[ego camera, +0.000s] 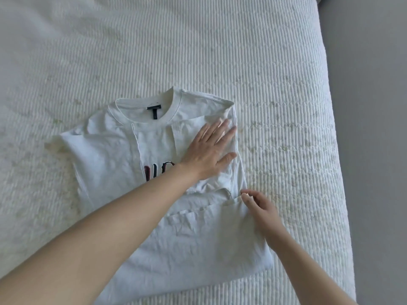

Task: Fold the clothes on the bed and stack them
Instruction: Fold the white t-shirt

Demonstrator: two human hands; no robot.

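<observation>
White T-shirt (154, 194) lies front up on the bed (286, 106). Your left hand (209, 153) presses flat, fingers spread, on the shirt's folded-in right sleeve. Your right hand (262, 208) pinches the shirt's right edge below the sleeve, grip nearly closed.

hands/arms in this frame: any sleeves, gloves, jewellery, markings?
Both are bare. The left hand and right hand wear no gloves, and no rings, watch or bracelet show. Both forearms are uncovered right to the frame's lower edge, with no sleeve in view. No markings visible. Fingernails look short and unpainted, though the image is soft.
</observation>
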